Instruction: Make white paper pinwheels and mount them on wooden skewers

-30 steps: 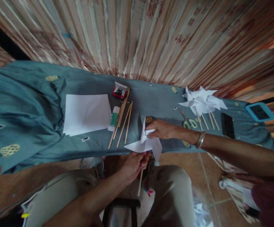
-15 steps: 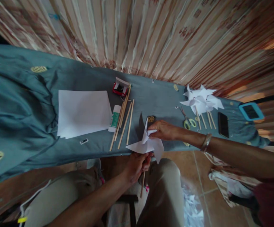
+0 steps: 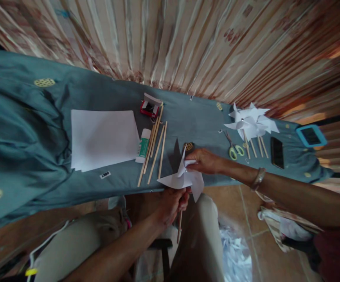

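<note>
A white paper pinwheel (image 3: 181, 180) on a wooden stick (image 3: 179, 229) is in front of me at the table's near edge. My left hand (image 3: 174, 203) is closed round the stick just below the paper blades, and the stick's lower end sticks out beneath the fist. With thumb and fingers, my right hand (image 3: 200, 160) pinches one blade at the upper right of the pinwheel. A small pin shows at the pinwheel's centre. Part of the stick is hidden by my left fingers.
Left on the cloth-covered table (image 3: 184, 117) lie white paper sheets (image 3: 105, 139), a glue stick (image 3: 143, 145), several wooden sticks (image 3: 157, 152) and a red box (image 3: 150, 107). Scissors (image 3: 234, 149), finished pinwheels (image 3: 250, 121), a phone (image 3: 277, 152) and a blue-framed device (image 3: 311, 136) are right.
Both hands keep their hold on the pinwheel, which stays almost in place. The view has shifted slightly, and my right knee appears a little further left.
</note>
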A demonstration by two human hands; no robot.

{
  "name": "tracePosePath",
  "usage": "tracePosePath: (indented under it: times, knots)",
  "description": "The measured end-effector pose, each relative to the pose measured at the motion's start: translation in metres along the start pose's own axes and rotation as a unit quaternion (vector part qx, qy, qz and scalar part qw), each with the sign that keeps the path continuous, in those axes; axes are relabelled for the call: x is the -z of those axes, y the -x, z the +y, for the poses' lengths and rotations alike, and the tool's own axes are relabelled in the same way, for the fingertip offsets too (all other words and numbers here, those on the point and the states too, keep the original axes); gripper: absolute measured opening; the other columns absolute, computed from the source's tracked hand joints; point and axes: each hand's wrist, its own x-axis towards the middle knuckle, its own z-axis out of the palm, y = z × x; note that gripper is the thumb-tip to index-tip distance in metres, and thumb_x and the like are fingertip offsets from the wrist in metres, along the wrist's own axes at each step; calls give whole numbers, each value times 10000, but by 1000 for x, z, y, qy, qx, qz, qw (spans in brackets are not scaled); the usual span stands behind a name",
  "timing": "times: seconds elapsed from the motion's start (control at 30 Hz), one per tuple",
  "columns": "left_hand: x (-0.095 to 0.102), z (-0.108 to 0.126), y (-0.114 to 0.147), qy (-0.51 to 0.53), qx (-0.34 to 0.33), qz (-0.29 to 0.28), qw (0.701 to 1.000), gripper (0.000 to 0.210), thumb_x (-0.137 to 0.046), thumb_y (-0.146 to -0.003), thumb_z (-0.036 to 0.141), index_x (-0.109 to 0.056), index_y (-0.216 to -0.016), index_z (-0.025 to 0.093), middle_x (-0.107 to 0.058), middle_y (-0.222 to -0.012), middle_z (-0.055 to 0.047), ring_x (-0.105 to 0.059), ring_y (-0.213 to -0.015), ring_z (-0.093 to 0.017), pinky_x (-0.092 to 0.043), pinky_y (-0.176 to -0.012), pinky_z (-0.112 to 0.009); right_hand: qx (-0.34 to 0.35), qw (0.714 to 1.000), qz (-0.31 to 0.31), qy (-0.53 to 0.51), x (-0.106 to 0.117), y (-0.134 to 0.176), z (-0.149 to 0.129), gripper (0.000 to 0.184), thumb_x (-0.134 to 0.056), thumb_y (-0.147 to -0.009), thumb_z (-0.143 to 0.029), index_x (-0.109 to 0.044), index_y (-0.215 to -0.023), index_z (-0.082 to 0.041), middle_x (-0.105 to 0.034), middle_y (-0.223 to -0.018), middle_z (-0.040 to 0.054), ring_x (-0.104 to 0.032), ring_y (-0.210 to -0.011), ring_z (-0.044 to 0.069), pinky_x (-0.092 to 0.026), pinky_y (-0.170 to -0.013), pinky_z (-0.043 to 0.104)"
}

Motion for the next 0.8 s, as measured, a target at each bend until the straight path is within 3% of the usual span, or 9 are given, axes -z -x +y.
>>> tracePosePath:
  times: [0.37, 0.53, 0.67, 0.8]
  knots:
    - [-1, 0, 3, -3, -16, -12, 1000, 150, -699, -757, 225, -637, -738, 89, -511, -563, 29, -346, -411, -20, -190, -448, -193, 45, 998, 24, -36, -2, 1, 11, 135, -633, -779, -248, -708, -770, -136, -611, -653, -25, -541, -631, 111, -357, -576, 203]
    - [-5, 1, 7, -8, -29, -6, 1000, 157, -715, -770, 221, -666, -735, 76, -529, -560, 14, -368, -417, -26, -220, -445, -197, 47, 997, 40, 45, 2, 8, 5, 113, -663, -791, -246, -694, -763, -141, -648, -694, 4, -580, -667, 141, -356, -584, 220]
    - [-10, 0, 10, -19, -43, 8, 999, 152, -745, -742, 208, -679, -733, 71, -551, -560, 3, -393, -420, -31, -223, -444, -194, 17, 987, 84, 136, 6, 23, -6, 121, -654, -833, -253, -696, -888, -153, -720, -853, 66, -652, -799, 204, -386, -642, 254]
    - [-18, 3, 9, -34, -87, 3, 996, 218, -802, -680, 256, -707, -749, 73, -555, -562, 7, -384, -419, -32, -214, -440, -203, 28, 974, 157, 162, 11, 40, -10, 297, -651, -866, -317, -662, -1104, -141, -725, -1036, 128, -667, -963, 274, -454, -775, 318]
